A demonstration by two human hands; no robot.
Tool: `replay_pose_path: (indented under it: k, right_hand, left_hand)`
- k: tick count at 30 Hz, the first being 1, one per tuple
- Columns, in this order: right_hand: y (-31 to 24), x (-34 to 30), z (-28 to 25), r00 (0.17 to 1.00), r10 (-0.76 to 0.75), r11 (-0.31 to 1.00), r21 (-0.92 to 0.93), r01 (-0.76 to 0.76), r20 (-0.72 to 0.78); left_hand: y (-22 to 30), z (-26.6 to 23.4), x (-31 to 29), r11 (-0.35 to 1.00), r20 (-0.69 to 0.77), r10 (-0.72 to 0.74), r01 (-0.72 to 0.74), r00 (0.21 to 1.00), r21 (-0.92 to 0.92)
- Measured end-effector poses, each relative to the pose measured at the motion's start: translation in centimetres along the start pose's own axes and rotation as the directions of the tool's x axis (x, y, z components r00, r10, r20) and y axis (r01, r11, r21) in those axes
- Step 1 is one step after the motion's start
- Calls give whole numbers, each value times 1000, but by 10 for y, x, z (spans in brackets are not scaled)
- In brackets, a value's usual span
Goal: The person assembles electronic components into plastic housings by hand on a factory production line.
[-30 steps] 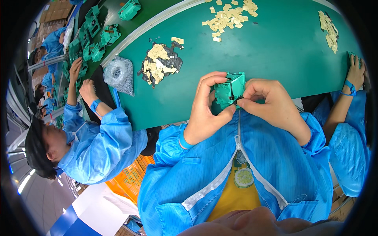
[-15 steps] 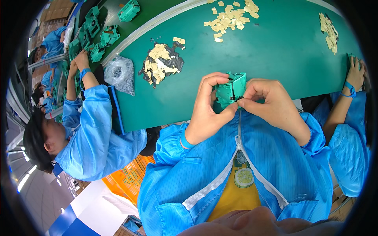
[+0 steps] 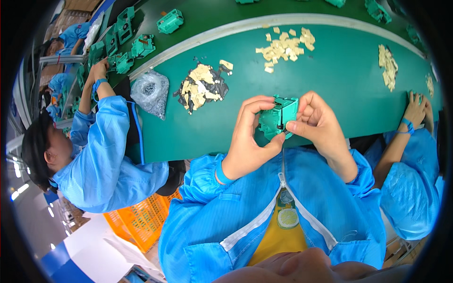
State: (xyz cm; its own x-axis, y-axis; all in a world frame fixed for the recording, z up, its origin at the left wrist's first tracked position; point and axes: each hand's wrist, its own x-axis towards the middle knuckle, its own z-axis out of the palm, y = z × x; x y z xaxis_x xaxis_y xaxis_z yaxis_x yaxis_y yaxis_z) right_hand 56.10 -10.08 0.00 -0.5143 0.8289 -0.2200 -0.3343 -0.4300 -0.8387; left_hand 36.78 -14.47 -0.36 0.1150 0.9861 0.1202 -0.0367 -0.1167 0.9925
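Note:
In front of my chest, a green plastic housing [image 3: 271, 123] with a black strip [image 3: 281, 118] down its side is held just over the near part of the bench. My left hand [image 3: 250, 141] is closed round it, fingers over the far left edge and thumb at the near lower corner. From the other side my right hand [image 3: 323, 129] grips its right edge, thumb pressed near the strip's lower end and the other fingers curled. What lies under the right fingertips is hidden.
On the green bench [image 3: 198, 137] lie a cream-and-black scrap pile [image 3: 200, 87], cream pieces [image 3: 285, 47] and a clear bag of small parts [image 3: 151, 94]. Beyond a pale rail [image 3: 226, 33] are more green housings [image 3: 170, 21]. Co-workers sit left [image 3: 108, 155] and right [image 3: 410, 184]; an orange crate [image 3: 137, 217] stands behind.
My right hand has shifted from pinching at the housing's near corner to pressing its thumb on the right edge, fingers raised higher. My left hand keeps its hold. The whole view has shifted slightly.

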Motion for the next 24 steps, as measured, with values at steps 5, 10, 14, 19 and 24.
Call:
replay_pose_path:
  k: [5, 10, 14, 19, 24]
  right_hand:
    - [-15, 5, 30, 994, -105, 924, -373, 85, -32]
    - [-37, 42, 45, 1000, -10, 964, -265, 5, -17]
    - [-62, 125, 71, 992, -98, 886, -461, 54, -73]
    - [-44, 256, 112, 954, -268, 769, -627, 129, -133]
    - [-12, 315, 124, 949, -264, 667, -743, 50, -173]
  left_hand:
    - [18, -14, 1, 824, -41, 301, -239, 953, 514]
    - [34, -39, -4, 693, 31, 530, -454, 847, 561]
    - [32, -62, -22, 722, -50, 471, -351, 881, 597]
    - [35, -74, -41, 802, -11, 327, -272, 945, 531]
    - [35, -96, -53, 792, -10, 320, -261, 947, 552]
